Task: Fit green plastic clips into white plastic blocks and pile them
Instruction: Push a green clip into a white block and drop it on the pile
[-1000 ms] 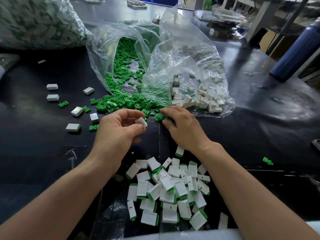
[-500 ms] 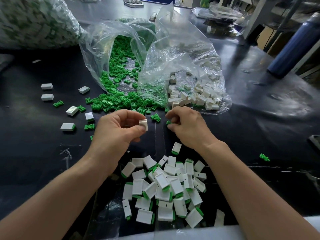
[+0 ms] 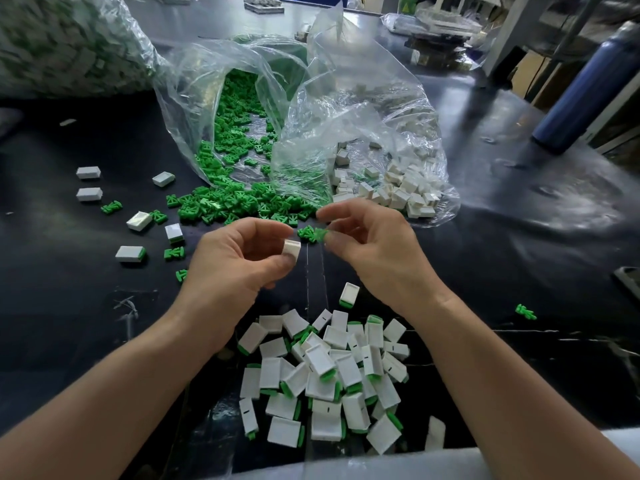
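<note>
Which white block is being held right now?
The white block pinched in the left hand; the rest lie on the table or in the bag.

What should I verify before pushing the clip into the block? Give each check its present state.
1. Block grip: the left hand pinches the white block between thumb and fingers: ok.
2. Clip grip: the right hand pinches a green clip at its fingertips: ok.
3. Clip fitted: clip and block are apart, not yet joined: not ok.
4. Block's open end facing the clip: cannot tell.
5. Clip's orientation: blurred, cannot tell.
6. Drop spot: the pile of fitted blocks lies on the table, nearer the person than both hands: ok.
</note>
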Demonstrator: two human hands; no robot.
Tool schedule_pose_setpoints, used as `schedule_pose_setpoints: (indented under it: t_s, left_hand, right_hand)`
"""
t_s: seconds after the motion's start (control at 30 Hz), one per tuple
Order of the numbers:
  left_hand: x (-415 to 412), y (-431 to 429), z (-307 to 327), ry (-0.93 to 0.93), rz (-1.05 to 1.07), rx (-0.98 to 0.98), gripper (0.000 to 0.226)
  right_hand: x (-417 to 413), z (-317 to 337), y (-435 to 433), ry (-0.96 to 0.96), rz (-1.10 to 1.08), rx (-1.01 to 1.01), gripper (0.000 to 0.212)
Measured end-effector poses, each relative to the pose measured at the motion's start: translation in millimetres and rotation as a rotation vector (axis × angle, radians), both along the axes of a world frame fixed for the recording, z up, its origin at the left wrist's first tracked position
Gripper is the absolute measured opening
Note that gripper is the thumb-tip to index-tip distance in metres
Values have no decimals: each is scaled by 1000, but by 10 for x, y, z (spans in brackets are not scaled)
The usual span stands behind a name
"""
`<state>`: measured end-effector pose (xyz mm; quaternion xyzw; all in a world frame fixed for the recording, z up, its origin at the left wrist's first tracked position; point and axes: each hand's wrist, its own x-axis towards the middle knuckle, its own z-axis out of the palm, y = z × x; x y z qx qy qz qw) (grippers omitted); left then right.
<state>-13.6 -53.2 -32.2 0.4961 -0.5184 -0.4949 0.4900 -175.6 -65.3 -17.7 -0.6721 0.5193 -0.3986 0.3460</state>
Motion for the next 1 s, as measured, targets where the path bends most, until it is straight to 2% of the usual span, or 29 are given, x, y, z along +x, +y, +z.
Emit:
schedule_pose_setpoints:
  t_s: [0.17,0.43,0.63,0.73,0.87,1.0]
  left_hand:
    - [4,10,11,6,-19,-1,18]
    - [-8,26,17,9,-51,-8,9]
    - [-4,19,29,28,-34,-27,17]
    - [3,20,38,37,-33,-37,18]
    - [2,27,44,33,-27,-24,18]
    - [-11,41,64,74,-36,3,27]
  right_hand:
    - [47,29,40,-74,52,-33,23]
    - [85,38,71,9,100,-8,18]
    - [69,27,61,32,92,51,7]
    - [83,17,65,72,104,96,17]
    - [105,16,71,11,108,152,20]
    - [98,9,82,76,124,104,23]
